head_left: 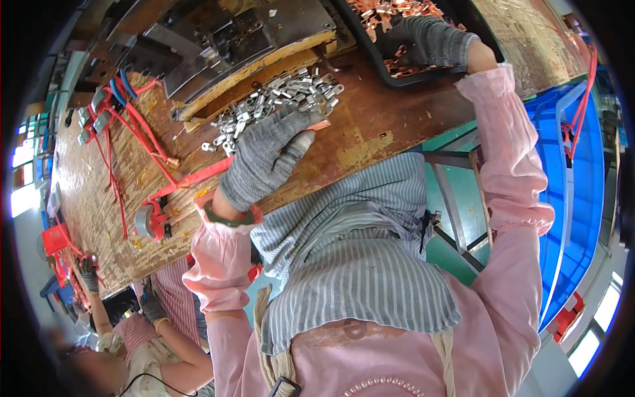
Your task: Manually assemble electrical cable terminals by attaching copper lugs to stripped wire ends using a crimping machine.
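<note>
My left hand (264, 159), in a grey knit glove, is closed with thumb and fingers pinched around a small copper piece (320, 125); its end sticks out past the fingertips. A flat red cable (198, 176) runs up to the wrist and passes out of sight behind the hand. Just beyond lies a heap of silvery metal terminals (278, 96) on the worn wooden table (370, 119). My right hand (440, 43), also gloved, reaches into a black tray (403, 81) of copper pieces (397, 8). Its fingers are bent together, their tips hidden among the pieces.
A heavy metal press fixture (225, 46) stands at the back left on a wooden base. Red cables (135, 119) and a red clamp-like tool (153, 220) lie to the left. A blue bin (575, 192) is at right. Another person (152, 337) works at lower left.
</note>
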The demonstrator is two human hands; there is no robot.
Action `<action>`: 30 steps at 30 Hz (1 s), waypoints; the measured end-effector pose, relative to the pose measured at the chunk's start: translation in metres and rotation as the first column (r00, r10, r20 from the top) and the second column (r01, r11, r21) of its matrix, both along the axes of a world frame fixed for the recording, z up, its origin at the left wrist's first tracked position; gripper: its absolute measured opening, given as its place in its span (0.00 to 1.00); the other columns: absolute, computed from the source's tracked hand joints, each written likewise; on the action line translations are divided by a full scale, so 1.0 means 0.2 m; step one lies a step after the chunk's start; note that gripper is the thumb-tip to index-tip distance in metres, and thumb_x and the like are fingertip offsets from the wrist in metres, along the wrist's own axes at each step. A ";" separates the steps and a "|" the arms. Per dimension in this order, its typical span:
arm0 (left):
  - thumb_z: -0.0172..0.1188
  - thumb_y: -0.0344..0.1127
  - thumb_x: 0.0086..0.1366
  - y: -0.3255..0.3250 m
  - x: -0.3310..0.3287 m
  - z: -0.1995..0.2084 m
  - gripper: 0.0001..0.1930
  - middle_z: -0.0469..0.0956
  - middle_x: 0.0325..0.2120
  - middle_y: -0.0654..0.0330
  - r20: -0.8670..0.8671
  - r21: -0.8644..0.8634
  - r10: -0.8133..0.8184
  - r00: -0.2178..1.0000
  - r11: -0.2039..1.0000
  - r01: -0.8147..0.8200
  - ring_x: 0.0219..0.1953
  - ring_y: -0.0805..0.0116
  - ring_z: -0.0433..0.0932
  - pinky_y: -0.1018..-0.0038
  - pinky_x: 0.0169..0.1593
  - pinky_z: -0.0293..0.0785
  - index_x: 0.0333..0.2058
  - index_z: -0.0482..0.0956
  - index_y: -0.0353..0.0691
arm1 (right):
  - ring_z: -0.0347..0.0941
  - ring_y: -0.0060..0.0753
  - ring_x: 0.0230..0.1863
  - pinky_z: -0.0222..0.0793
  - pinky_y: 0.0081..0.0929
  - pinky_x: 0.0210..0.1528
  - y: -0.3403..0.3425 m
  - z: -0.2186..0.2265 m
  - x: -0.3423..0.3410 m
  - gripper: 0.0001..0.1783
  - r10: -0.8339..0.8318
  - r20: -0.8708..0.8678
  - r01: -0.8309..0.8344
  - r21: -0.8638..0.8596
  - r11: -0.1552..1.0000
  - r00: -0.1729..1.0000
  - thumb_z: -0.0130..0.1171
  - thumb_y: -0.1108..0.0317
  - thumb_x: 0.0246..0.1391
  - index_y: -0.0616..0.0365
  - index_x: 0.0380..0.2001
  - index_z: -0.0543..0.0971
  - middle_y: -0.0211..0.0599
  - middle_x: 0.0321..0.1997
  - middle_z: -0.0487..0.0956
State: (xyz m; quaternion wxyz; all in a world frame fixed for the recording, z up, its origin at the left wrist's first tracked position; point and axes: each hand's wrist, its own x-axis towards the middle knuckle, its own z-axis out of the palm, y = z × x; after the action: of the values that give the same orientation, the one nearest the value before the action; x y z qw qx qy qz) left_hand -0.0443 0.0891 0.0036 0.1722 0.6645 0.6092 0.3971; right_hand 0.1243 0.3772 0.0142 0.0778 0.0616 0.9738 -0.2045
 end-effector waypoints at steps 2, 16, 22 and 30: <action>0.53 0.32 0.58 0.02 -0.02 0.02 0.11 0.75 0.33 0.54 -0.052 -0.147 -0.113 0.992 0.984 0.105 0.34 0.57 0.75 0.71 0.38 0.71 0.40 0.75 0.44 | 0.74 0.34 0.33 0.68 0.29 0.37 0.04 -0.07 0.02 0.14 0.074 -0.113 -0.074 -0.001 0.997 0.991 0.62 0.65 0.42 0.54 0.36 0.77 0.36 0.34 0.77; 0.57 0.37 0.57 -0.05 -0.01 0.07 0.14 0.74 0.32 0.55 0.004 -0.169 -0.004 1.000 0.986 0.004 0.34 0.62 0.75 0.73 0.40 0.70 0.41 0.72 0.38 | 0.70 0.17 0.24 0.67 0.15 0.24 -0.69 0.01 0.07 0.11 -0.444 -0.158 0.174 -0.767 0.618 0.882 0.55 0.68 0.51 0.59 0.37 0.77 0.31 0.26 0.77; 0.58 0.39 0.55 -0.06 0.00 0.06 0.14 0.75 0.28 0.54 -0.045 -0.173 0.065 0.997 0.982 -0.072 0.31 0.60 0.76 0.71 0.37 0.71 0.37 0.75 0.38 | 0.71 0.18 0.23 0.68 0.14 0.22 -0.74 -0.04 0.01 0.11 -0.458 -0.060 0.157 -0.894 0.421 0.887 0.55 0.71 0.51 0.62 0.38 0.76 0.32 0.25 0.76; 0.59 0.40 0.54 -0.06 0.03 0.05 0.12 0.76 0.23 0.55 -0.220 -0.111 0.077 0.973 0.989 -0.103 0.26 0.60 0.76 0.71 0.32 0.71 0.33 0.78 0.38 | 0.73 0.20 0.24 0.71 0.16 0.26 -0.74 -0.04 0.02 0.11 -0.401 -0.019 0.139 -0.922 0.360 0.916 0.54 0.71 0.51 0.65 0.38 0.75 0.35 0.27 0.76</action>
State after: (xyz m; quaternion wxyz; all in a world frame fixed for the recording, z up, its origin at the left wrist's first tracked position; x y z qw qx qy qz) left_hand -0.0374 0.0777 0.0137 0.1273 0.6636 0.6766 0.2925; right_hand 0.1281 0.2287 0.0064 -0.0550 0.1445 0.6830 -0.7138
